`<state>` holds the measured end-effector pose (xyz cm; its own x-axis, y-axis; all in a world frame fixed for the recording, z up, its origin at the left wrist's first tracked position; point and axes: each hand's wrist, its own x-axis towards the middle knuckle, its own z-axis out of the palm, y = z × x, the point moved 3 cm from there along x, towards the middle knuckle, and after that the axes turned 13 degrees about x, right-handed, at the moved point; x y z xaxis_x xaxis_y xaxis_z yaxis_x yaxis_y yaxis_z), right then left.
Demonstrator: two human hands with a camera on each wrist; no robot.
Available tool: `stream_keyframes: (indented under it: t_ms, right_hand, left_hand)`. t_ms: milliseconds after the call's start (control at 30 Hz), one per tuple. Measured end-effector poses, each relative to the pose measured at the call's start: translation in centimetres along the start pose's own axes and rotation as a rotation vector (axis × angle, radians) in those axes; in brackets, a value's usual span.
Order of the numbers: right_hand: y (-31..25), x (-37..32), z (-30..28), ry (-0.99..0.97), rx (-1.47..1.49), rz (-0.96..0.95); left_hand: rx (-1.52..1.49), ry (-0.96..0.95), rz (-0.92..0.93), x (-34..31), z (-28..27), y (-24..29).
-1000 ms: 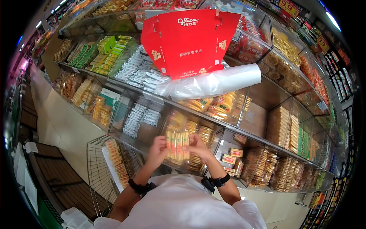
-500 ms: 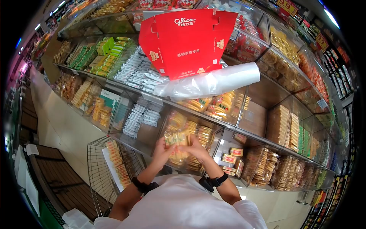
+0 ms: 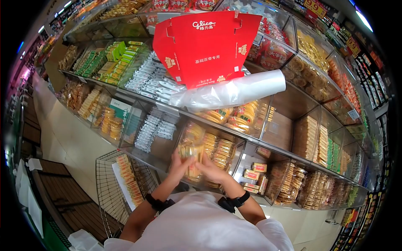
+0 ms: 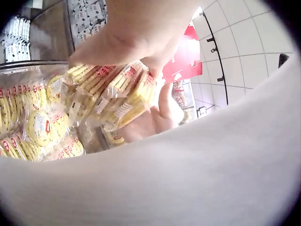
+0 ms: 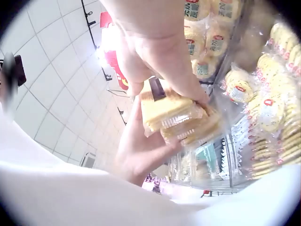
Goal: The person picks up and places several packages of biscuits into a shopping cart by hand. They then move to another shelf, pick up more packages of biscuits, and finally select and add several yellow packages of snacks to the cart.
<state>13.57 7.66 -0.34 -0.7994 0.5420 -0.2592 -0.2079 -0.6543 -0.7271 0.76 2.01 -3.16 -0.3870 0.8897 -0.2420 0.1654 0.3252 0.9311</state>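
Observation:
Several clear-wrapped packets of biscuits (image 3: pixel 190 151) are gripped together in a bundle between both hands, over an open bin. My left hand (image 3: pixel 179 165) holds the bundle's left side, and my right hand (image 3: pixel 209 168) grips its right side. In the left wrist view, red print and pale yellow edges show on the stacked packets (image 4: pixel 110 94) under the left hand (image 4: pixel 136 33). The right wrist view has the right hand (image 5: pixel 157 47) above the packets (image 5: pixel 171 113), a dark label on one, with the left hand (image 5: pixel 141 153) wrapped around from below.
Wrapped round biscuits (image 3: pixel 223 152) fill the bin beyond the hands. A plastic bag roll (image 3: pixel 238 90) lies across the shelf before a red Glico box (image 3: pixel 207 50). Small boxed packs (image 3: pixel 252 174) lie in the right bin. A wire cart (image 3: pixel 102 175) with a row of packets (image 3: pixel 129 180) stands left.
The bundle was held upright with its printed faces showing; it has since tilted and turned. Both hands have drawn closer together around it.

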Motion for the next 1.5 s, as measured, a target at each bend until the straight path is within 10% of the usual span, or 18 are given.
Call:
stream_keyframes:
  t_ms: [767,967,1233,1500]
  right_hand:
    - [-0.2,-0.3,-0.2,-0.009,-0.413,0.022]
    - [-0.5,-1.0,-3.4,0.172,-0.741,-0.069]
    - [-1.3,-0.3,0.2,-0.222,-1.054,0.359]
    - [-0.8,0.5,0.5,-0.351,-1.021,0.395]
  left_hand:
    - [-0.33,-0.272,0.017,-1.2,-0.1,3.4]
    - [-0.399,-0.538,-0.295,-4.3,0.2,0.9]
    - [-0.211,-0.706,-0.193,-5.4,1.8,-0.8]
    - [-0.304,-0.625,-0.314,-6.0,1.7,-1.1]
